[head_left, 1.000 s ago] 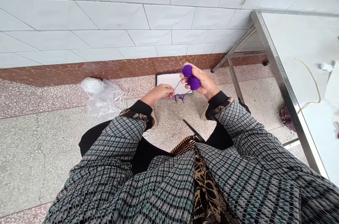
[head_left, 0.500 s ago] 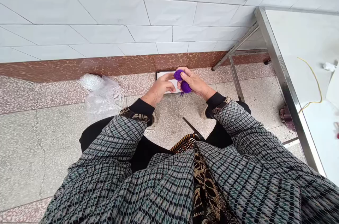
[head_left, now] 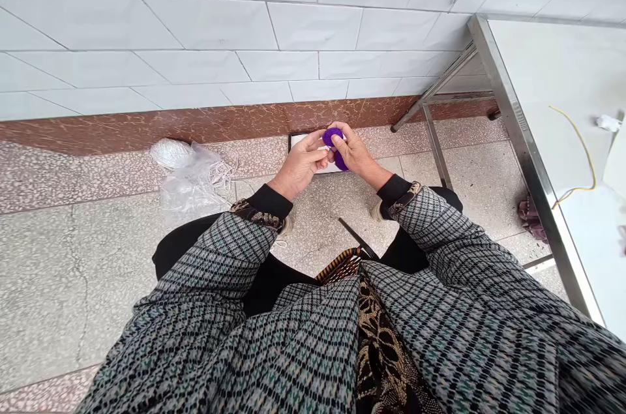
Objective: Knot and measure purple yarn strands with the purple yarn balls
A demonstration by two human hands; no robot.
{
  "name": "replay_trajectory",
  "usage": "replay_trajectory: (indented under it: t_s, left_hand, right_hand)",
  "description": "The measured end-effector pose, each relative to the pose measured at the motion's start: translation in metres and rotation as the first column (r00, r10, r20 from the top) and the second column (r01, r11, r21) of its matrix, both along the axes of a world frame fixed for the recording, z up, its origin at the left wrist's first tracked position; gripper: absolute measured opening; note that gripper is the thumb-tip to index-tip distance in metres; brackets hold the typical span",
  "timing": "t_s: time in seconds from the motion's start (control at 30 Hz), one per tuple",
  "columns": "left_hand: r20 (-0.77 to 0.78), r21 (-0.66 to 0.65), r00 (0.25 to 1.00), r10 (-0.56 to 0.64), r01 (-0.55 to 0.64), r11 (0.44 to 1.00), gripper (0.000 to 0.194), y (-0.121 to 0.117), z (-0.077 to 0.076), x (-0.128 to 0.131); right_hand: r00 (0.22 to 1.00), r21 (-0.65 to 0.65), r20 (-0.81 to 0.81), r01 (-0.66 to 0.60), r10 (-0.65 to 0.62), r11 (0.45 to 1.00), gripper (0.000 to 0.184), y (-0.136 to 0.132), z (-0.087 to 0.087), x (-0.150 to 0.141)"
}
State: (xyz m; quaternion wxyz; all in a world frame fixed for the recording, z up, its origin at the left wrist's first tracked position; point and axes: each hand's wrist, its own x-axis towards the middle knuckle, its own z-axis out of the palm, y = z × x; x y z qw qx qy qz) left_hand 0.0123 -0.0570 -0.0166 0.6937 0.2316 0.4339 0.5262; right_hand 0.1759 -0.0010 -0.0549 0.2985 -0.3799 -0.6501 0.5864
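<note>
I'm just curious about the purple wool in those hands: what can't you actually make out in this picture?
- Purple yarn balls, head view: the lower one mostly hidden by the right hand.
- Loose yarn ends: covered by the left hand.
- White card on the floor: largely behind both hands.
- Bag of white cord: contents too small to tell.

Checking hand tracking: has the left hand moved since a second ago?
Yes. The left hand rose toward the white card on the floor, closing onto the purple yarn balls.
</note>
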Motion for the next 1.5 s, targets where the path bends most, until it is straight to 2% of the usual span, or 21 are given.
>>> replay_trajectory:
  t_s: [0.1, 0.2, 0.33, 0.43, 0.63, 0.73, 0.83, 0.93, 1.03, 1.1, 1.2, 1.27, 1.37, 1.5]
  left_hand:
    - [-0.061, -0.013, 0.997, 0.043, -0.044, 0.999, 0.045, 0.001, -0.003, -0.003]
    - [-0.040, -0.030, 0.998, 0.039, -0.040, 0.999, 0.040, 0.001, -0.003, -0.006]
    - [0.036, -0.045, 0.999, 0.029, -0.027, 0.999, 0.043, 0.001, -0.001, -0.003]
    - [0.036, -0.042, 0.999, 0.014, -0.012, 0.999, 0.044, 0.001, -0.001, -0.001]
    - [-0.153, -0.019, 0.984, -0.088, 0.086, 0.996, 0.036, 0.001, 0.004, 0.004]
    - [-0.278, -0.022, 0.956, -0.098, 0.095, 0.995, 0.036, 0.001, 0.009, 0.005]
    - [-0.248, 0.006, 0.967, -0.053, 0.056, 0.998, 0.035, 0.001, 0.010, 0.002]
    - [-0.152, 0.024, 0.988, -0.003, 0.007, 1.000, 0.035, 0.001, 0.010, -0.003]
    - [-0.143, -0.026, 0.989, 0.042, -0.046, 0.999, 0.031, 0.003, 0.009, -0.006]
    - [-0.164, -0.092, 0.987, -0.004, -0.012, 0.996, 0.024, 0.004, 0.010, -0.007]
    - [-0.135, -0.124, 0.981, -0.142, 0.126, 0.984, 0.012, 0.003, 0.010, -0.007]
    - [-0.101, -0.099, 0.975, -0.200, 0.190, 0.977, 0.008, 0.001, 0.009, -0.008]
    - [-0.100, -0.082, 0.968, -0.229, 0.221, 0.972, 0.007, -0.001, 0.008, -0.010]
    - [-0.058, -0.021, 0.988, -0.143, 0.142, 0.990, 0.008, 0.004, 0.009, -0.022]
  right_hand:
    - [1.000, -0.041, -0.015, 0.014, -0.015, 0.999, 0.026, 0.000, 0.001, -0.002]
    - [1.000, -0.006, 0.002, 0.030, -0.030, 1.000, 0.027, 0.000, 0.002, -0.002]
    - [0.994, 0.120, 0.104, 0.031, -0.044, 0.992, 0.032, -0.002, 0.000, -0.001]
    - [0.971, 0.234, 0.236, -0.012, -0.045, 0.972, 0.038, -0.003, 0.001, 0.001]
    - [0.827, 0.379, 0.551, -0.129, -0.111, 0.916, 0.048, -0.005, 0.009, 0.003]
    - [0.802, 0.401, 0.582, -0.135, -0.138, 0.906, 0.048, -0.001, 0.012, 0.004]
    - [0.819, 0.444, 0.541, -0.085, -0.192, 0.892, 0.044, 0.006, 0.013, 0.007]
    - [0.801, 0.435, 0.556, -0.049, -0.225, 0.899, 0.044, 0.013, 0.012, 0.010]
    - [0.790, 0.430, 0.563, -0.028, -0.244, 0.902, 0.041, 0.016, 0.009, 0.012]
    - [0.806, 0.451, 0.530, -0.006, -0.263, 0.893, 0.038, 0.016, 0.007, 0.013]
    - [0.831, 0.451, 0.476, 0.050, -0.287, 0.891, 0.035, 0.017, 0.006, 0.013]
    - [0.847, 0.389, 0.443, 0.113, -0.294, 0.914, 0.032, 0.019, 0.008, 0.012]
    - [0.882, 0.257, 0.385, 0.179, -0.271, 0.950, 0.029, 0.023, 0.012, 0.011]
    - [0.912, 0.153, 0.383, 0.092, -0.144, 0.984, 0.021, 0.022, 0.018, 0.010]
